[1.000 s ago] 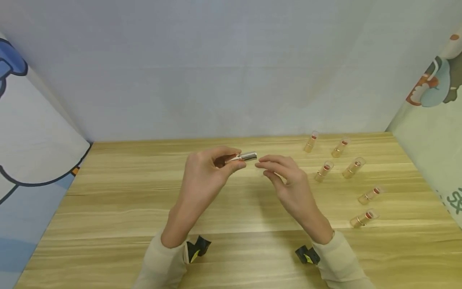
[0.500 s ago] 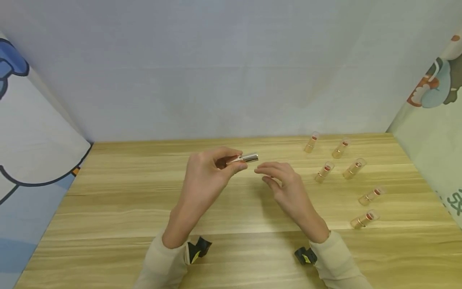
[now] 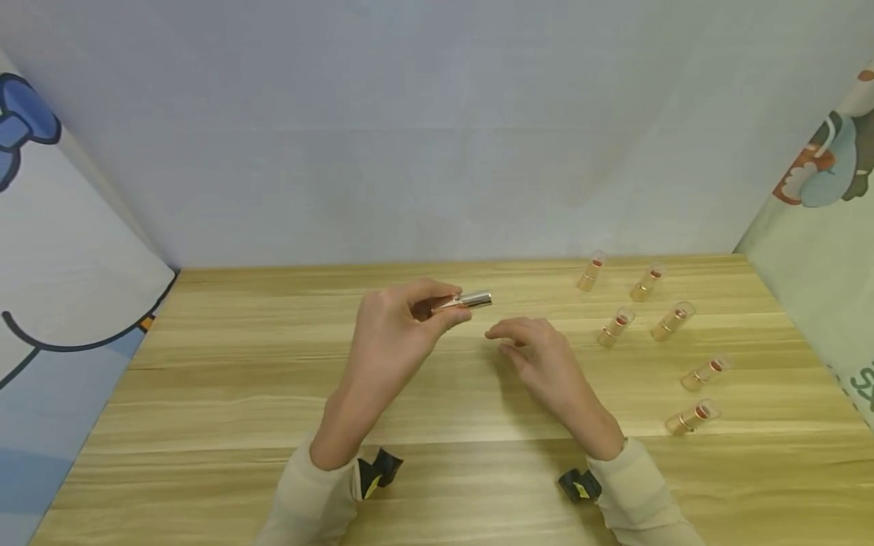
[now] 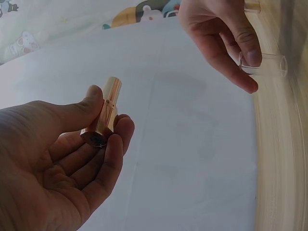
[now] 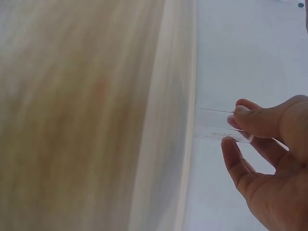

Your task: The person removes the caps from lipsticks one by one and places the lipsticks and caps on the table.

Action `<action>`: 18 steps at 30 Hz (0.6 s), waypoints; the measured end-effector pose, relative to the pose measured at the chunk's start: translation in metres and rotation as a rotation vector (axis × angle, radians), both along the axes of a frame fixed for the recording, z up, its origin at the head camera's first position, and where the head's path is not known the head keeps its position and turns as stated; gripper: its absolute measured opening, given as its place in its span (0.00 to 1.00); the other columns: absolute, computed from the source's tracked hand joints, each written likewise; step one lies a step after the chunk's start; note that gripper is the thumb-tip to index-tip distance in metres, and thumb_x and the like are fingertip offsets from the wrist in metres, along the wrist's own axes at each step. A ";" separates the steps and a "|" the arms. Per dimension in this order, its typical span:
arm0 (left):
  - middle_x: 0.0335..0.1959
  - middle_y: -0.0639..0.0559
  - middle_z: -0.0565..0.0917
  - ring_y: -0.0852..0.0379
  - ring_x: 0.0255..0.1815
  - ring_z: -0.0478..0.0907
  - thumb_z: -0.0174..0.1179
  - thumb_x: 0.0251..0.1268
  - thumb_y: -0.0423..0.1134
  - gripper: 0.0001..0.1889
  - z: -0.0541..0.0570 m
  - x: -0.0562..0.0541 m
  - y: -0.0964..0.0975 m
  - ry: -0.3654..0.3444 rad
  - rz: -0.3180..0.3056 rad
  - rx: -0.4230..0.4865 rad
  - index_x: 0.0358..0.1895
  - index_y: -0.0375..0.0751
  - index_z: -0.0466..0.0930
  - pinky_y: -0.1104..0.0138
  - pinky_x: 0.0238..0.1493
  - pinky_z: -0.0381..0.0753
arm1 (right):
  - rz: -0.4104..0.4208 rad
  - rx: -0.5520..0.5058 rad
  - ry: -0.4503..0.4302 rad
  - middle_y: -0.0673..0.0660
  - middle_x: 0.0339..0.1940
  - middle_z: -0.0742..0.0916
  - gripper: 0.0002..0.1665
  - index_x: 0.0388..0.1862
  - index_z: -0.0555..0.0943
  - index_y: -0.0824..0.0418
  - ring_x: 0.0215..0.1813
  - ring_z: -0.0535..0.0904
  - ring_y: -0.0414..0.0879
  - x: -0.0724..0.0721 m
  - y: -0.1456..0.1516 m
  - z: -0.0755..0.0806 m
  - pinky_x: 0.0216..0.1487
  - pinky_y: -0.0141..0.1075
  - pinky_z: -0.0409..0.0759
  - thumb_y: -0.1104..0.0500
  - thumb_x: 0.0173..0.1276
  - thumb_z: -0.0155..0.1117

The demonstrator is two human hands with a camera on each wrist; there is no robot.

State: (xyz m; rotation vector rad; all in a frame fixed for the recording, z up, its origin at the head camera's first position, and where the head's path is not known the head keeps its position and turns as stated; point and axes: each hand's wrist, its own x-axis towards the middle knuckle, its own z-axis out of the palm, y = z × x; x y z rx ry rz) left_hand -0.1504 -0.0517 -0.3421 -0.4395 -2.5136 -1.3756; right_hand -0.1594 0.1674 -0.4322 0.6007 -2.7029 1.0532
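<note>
My left hand (image 3: pixel 389 337) pinches a shiny gold lipstick tube (image 3: pixel 473 300) between thumb and fingers, above the middle of the table. In the left wrist view the uncapped lipstick tube (image 4: pixel 107 108) tilts up, its base toward the curled fingers, with no red tip showing. To its right, and lower, my right hand (image 3: pixel 542 364) holds a clear lipstick cap (image 4: pixel 272 65) by one end. The right wrist view shows thumb and fingers pinching this see-through cap (image 5: pixel 211 125), which carries faint print. Cap and tube are apart.
Several capped lipsticks with gold bases and red tips stand on the right side of the wooden table (image 3: pixel 225 425), the nearest being one lipstick (image 3: pixel 616 327) beyond my right hand. A pale cloth wall (image 3: pixel 437 152) rises behind the table, with printed cloths at both sides.
My right hand has moved down and away from the lipstick tube, carrying the clear cap toward the table. My left hand keeps its grip on the tube, almost still.
</note>
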 end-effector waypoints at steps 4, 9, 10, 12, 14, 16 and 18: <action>0.31 0.52 0.92 0.61 0.24 0.78 0.78 0.59 0.41 0.13 0.000 0.000 0.000 -0.010 0.005 -0.004 0.45 0.41 0.93 0.74 0.25 0.74 | 0.015 0.019 -0.017 0.57 0.50 0.93 0.17 0.47 0.90 0.61 0.53 0.86 0.57 0.000 0.000 -0.001 0.55 0.53 0.84 0.76 0.64 0.69; 0.32 0.52 0.92 0.61 0.25 0.79 0.77 0.59 0.41 0.13 0.000 0.001 0.000 -0.022 0.007 -0.006 0.45 0.42 0.92 0.73 0.26 0.75 | 0.026 0.028 -0.051 0.57 0.50 0.93 0.16 0.46 0.90 0.61 0.54 0.87 0.57 -0.001 0.000 -0.002 0.59 0.54 0.83 0.76 0.63 0.69; 0.32 0.52 0.92 0.61 0.25 0.79 0.77 0.59 0.41 0.13 0.000 0.001 0.000 -0.022 0.007 -0.004 0.45 0.42 0.92 0.73 0.26 0.75 | 0.026 0.028 -0.056 0.57 0.50 0.93 0.16 0.46 0.90 0.61 0.54 0.87 0.57 -0.001 0.000 -0.002 0.59 0.54 0.83 0.76 0.64 0.69; 0.31 0.53 0.92 0.61 0.25 0.79 0.78 0.59 0.40 0.12 0.000 0.001 0.000 -0.018 0.006 -0.001 0.45 0.42 0.92 0.73 0.26 0.75 | 0.024 0.029 -0.066 0.57 0.50 0.93 0.16 0.47 0.90 0.61 0.54 0.86 0.56 -0.001 0.000 -0.002 0.59 0.54 0.83 0.75 0.64 0.70; 0.31 0.53 0.92 0.61 0.25 0.79 0.78 0.59 0.40 0.12 0.000 0.001 -0.001 -0.014 0.005 0.003 0.45 0.42 0.92 0.73 0.26 0.75 | 0.022 0.030 -0.074 0.57 0.50 0.93 0.15 0.47 0.90 0.61 0.55 0.86 0.56 -0.001 0.000 -0.002 0.60 0.54 0.83 0.74 0.64 0.70; 0.31 0.53 0.92 0.62 0.25 0.79 0.78 0.58 0.40 0.12 0.000 0.001 -0.001 -0.010 0.004 0.000 0.45 0.42 0.93 0.73 0.26 0.75 | 0.020 0.028 -0.081 0.56 0.50 0.93 0.15 0.47 0.90 0.60 0.55 0.86 0.56 -0.001 0.000 -0.002 0.60 0.53 0.83 0.74 0.65 0.70; 0.32 0.53 0.92 0.62 0.25 0.79 0.78 0.59 0.40 0.12 0.000 0.001 -0.001 -0.012 0.004 0.002 0.45 0.42 0.93 0.73 0.26 0.75 | 0.022 0.026 -0.087 0.56 0.50 0.93 0.15 0.47 0.90 0.60 0.55 0.86 0.56 -0.002 0.000 -0.002 0.61 0.53 0.83 0.74 0.65 0.70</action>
